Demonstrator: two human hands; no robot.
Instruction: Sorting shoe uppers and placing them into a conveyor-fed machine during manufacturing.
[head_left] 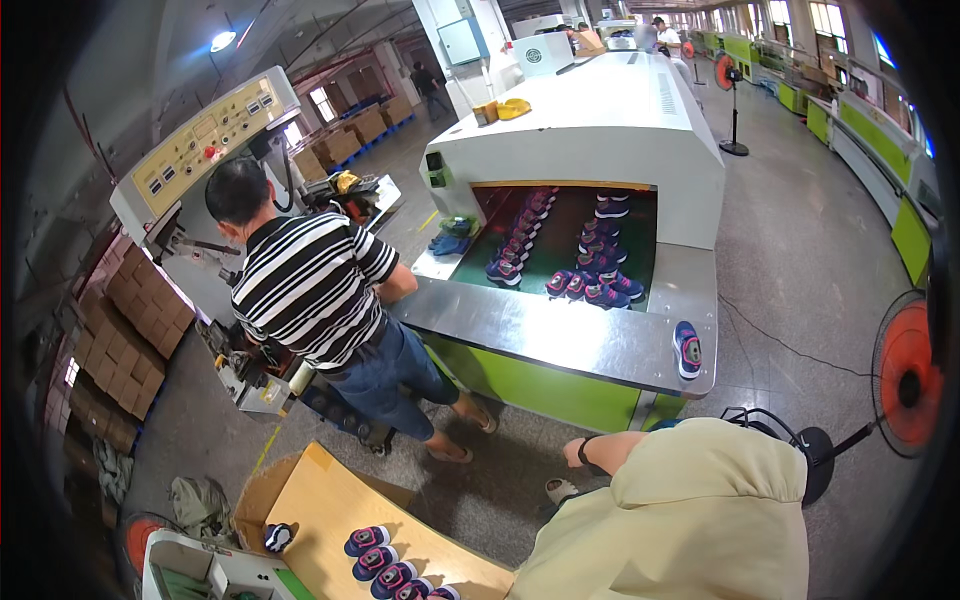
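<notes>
My right hand (573, 452), with a black band at the wrist, hangs over the floor in front of the metal ledge (520, 325) of a conveyor machine. Its fingers are too foreshortened to show whether they are closed, and I see nothing in it. My left hand is out of the picture. The nearest loose item is a navy and pink sneaker (687, 350) on the ledge's right corner. Farther in, rows of similar sneakers (600, 255) lie on the green belt (548, 262). Several more sneakers (372, 562) stand on a tan tabletop (325, 490) at the lower left.
A person in a striped shirt (310, 285) works at a machine with a control panel (210, 135) on the left. A standing fan (908, 375) is at the right, its black base beside me. A cable (790, 345) crosses the floor. Stacked cartons (135, 320) line the far left.
</notes>
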